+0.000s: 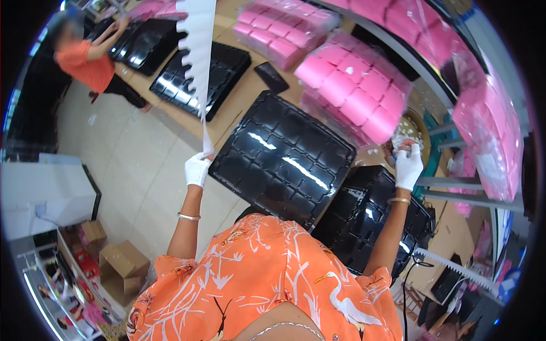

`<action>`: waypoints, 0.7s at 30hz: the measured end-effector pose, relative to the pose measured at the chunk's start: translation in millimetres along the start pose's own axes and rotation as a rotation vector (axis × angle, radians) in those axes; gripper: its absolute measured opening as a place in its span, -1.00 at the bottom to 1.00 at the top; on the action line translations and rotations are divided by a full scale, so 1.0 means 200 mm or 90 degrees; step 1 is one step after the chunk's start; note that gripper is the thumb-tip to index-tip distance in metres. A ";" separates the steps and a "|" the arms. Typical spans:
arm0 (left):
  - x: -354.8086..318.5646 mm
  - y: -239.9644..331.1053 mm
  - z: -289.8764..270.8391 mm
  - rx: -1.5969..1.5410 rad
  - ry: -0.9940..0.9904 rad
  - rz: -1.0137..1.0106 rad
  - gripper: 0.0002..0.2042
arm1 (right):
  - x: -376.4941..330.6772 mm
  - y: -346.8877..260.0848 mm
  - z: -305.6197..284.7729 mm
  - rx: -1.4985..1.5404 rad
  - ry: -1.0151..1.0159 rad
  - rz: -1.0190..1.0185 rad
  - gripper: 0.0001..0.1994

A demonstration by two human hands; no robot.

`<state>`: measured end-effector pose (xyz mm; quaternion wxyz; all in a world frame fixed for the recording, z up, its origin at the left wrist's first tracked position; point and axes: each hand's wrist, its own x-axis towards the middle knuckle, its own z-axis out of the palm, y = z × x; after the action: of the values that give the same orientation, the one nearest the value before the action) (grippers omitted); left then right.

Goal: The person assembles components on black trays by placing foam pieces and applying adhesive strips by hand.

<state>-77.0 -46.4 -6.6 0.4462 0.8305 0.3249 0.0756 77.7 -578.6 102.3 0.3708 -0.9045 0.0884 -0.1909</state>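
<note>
On the table (227,37) lay the black tray (284,156), its near edge partly hidden by the shirt (261,250). The left hand (197,170) was by its corner, at a white strip (200,57) cut off up top; I couldn't tell if it pinched. The right hand (408,166) curled near a bowl (425,126), its grip too small to tell.
</note>
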 end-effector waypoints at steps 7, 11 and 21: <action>0.01 -0.12 0.07 0.079 0.005 0.040 -0.61 | 0.31 1.00 -0.14 -0.306 0.125 0.114 -0.86; -0.10 -0.20 0.00 0.110 0.167 0.042 -0.52 | 0.32 1.01 -0.12 -0.270 0.177 0.193 -0.92; -0.43 0.74 0.34 0.003 -0.160 0.496 -0.84 | 0.14 0.33 0.13 0.046 0.081 -0.102 -0.89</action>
<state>-46.0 -203.2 84.6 0.4183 0.8953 -0.0707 0.1358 112.4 -618.1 46.1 0.3803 -0.8808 0.0325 -0.2802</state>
